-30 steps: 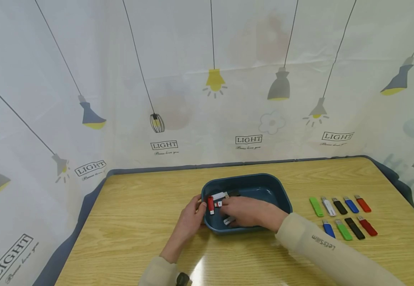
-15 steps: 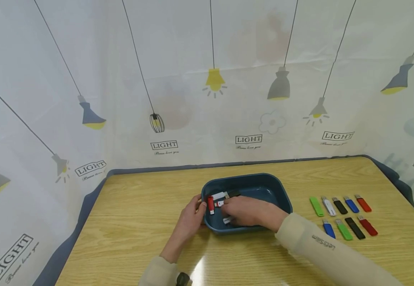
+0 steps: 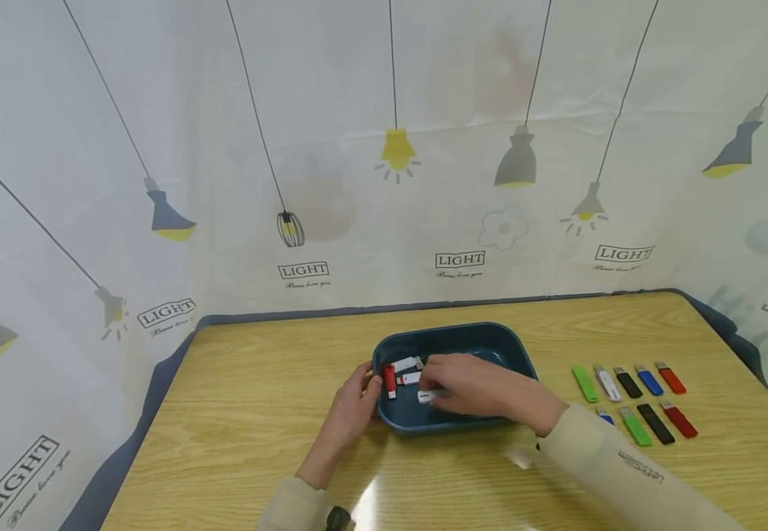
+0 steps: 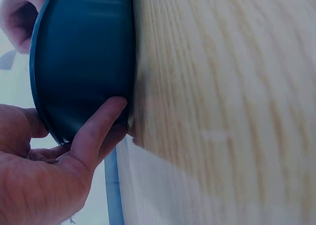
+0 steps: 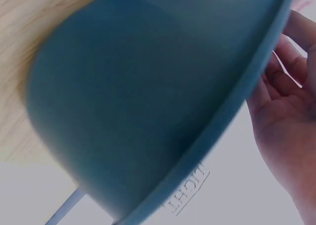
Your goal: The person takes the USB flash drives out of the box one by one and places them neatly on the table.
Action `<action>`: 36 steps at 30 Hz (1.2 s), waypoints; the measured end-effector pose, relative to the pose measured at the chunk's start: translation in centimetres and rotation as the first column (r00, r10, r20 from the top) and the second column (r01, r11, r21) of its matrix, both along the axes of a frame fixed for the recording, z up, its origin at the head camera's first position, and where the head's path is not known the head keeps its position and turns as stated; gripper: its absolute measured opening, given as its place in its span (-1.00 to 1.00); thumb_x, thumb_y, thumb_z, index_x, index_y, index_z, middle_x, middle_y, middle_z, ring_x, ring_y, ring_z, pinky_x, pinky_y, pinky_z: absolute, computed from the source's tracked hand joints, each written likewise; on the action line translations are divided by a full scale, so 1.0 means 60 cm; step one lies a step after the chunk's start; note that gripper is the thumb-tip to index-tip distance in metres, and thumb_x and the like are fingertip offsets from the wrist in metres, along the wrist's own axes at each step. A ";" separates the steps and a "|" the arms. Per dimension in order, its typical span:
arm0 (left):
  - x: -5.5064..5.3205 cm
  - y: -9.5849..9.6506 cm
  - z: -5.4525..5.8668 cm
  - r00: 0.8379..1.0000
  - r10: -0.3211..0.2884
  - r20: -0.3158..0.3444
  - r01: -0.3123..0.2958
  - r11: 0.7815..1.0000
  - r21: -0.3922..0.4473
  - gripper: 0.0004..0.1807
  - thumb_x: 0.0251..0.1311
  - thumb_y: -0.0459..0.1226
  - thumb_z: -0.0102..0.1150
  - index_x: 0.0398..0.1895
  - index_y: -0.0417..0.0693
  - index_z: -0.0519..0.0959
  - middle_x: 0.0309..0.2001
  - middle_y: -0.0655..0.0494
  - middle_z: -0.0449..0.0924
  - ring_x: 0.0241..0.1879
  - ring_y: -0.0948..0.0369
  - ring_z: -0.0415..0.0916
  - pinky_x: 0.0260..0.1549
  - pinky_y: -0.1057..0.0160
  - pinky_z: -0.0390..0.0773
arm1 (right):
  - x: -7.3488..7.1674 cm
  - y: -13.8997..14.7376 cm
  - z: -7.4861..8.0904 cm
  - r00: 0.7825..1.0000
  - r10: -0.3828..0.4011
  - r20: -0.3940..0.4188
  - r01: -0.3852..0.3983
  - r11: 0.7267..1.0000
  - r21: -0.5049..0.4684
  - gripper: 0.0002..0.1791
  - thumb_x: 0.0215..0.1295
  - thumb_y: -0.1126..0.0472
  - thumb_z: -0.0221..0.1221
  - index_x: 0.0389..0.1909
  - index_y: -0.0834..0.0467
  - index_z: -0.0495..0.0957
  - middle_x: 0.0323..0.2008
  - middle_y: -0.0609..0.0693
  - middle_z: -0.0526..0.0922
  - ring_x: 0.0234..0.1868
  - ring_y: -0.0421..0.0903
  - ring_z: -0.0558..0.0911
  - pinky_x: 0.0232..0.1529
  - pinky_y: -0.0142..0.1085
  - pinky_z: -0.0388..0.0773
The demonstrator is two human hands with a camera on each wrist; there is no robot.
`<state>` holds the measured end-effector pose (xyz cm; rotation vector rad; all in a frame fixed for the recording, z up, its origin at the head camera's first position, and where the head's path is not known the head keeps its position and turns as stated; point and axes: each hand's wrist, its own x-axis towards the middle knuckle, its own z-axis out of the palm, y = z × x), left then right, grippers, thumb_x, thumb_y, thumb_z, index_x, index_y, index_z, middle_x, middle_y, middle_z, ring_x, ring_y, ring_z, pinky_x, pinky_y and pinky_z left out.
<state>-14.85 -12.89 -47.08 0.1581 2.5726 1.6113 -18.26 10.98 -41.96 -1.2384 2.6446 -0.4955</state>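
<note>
A dark blue plastic bin (image 3: 490, 360) sits on the wooden table. My left hand (image 3: 349, 405) grips its left end; in the left wrist view, fingers (image 4: 94, 131) press its outer wall and the thumb is at the rim. Inside the bin my right hand (image 3: 473, 385) pinches a white USB stick (image 3: 427, 396), partly hidden by the fingers. Near it in the bin lie a red USB stick (image 3: 391, 380), a white one (image 3: 404, 364) and a white-and-red one (image 3: 410, 378). In the right wrist view the bin wall hides the right fingertips.
Right of the bin, several USB sticks lie in two rows, among them a green one (image 3: 584, 383), a black one (image 3: 656, 424) and a dark red one (image 3: 679, 420). Behind the table (image 3: 245, 413) hangs a white curtain (image 3: 357, 287) printed with lamps.
My right hand has risen a little inside the bin, and the white USB stick at its fingertips has shifted slightly up and right. The left hand keeps its place on the bin.
</note>
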 end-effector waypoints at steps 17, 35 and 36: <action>-0.001 0.002 0.002 1.000 0.004 -0.002 -0.004 1.000 -0.013 -0.52 0.61 -0.23 -0.11 0.45 -0.31 0.36 0.32 -0.37 0.49 0.35 -0.20 0.42 0.33 -0.21 0.40 | 0.047 0.108 0.023 0.995 -0.080 -0.062 0.066 0.977 -0.202 -0.83 0.35 0.24 0.37 -0.08 0.05 0.67 -0.18 -0.19 0.59 -0.26 -0.30 0.56 -0.28 -0.35 0.60; -0.001 0.002 -0.002 1.000 0.022 0.012 -0.022 1.000 -0.001 -0.53 0.60 -0.24 -0.08 0.43 -0.30 0.37 0.31 -0.38 0.49 0.33 -0.22 0.44 0.28 -0.22 0.46 | 0.092 0.220 0.019 0.943 -0.331 0.019 0.324 0.906 -0.271 -0.82 0.36 0.20 0.37 -0.08 0.06 0.64 -0.20 -0.25 0.62 -0.22 -0.29 0.66 -0.21 -0.34 0.69; -0.002 0.002 -0.002 1.000 0.022 0.017 -0.022 1.000 0.001 -0.53 0.60 -0.24 -0.08 0.44 -0.29 0.37 0.32 -0.38 0.49 0.34 -0.21 0.43 0.28 -0.22 0.46 | 0.094 0.225 0.018 0.936 -0.351 0.023 0.343 0.899 -0.271 -0.82 0.36 0.20 0.37 -0.07 0.06 0.64 -0.19 -0.25 0.62 -0.22 -0.29 0.67 -0.21 -0.33 0.69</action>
